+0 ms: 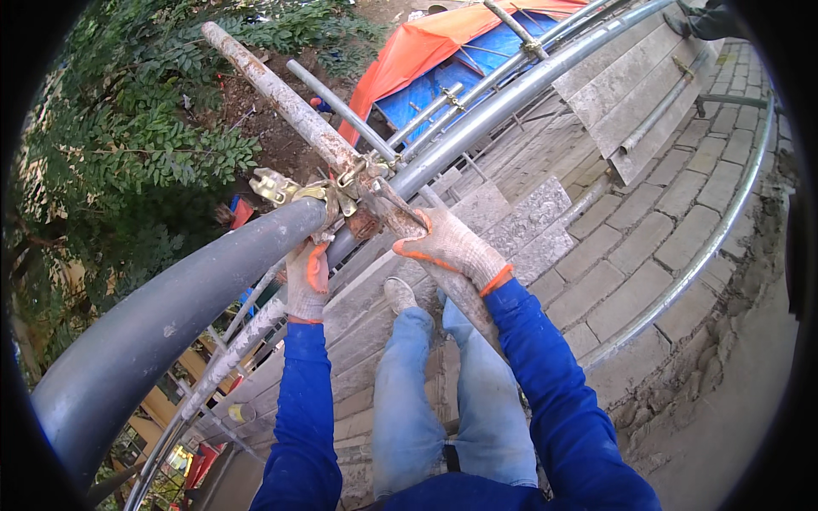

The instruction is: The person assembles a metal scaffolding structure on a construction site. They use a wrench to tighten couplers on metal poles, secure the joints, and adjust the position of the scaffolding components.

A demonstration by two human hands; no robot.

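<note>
Both my hands wear pale knit gloves with orange edging. My left hand (307,279) is closed just below the end of a thick dark grey pipe (183,298). Its fingers are partly hidden, so what they hold cannot be made out. Beside it, a brassy scaffold clamp (345,189) sits where several tubes cross. My right hand (450,243) wraps around a dusty scaffold tube (464,302) that slants down toward my legs. A rusty, paint-flecked tube (277,94) runs from the clamp toward the upper left. Behind the joint passes a smooth galvanized tube (511,102).
Dusty planks (375,315) lie under my feet, high above the ground. A block wall (639,238) with a curved metal tube (711,298) rises at right. Leafy branches (145,128) crowd the left. Beyond stand orange and blue tarps (426,60). Another person's shoe (677,23) shows at top right.
</note>
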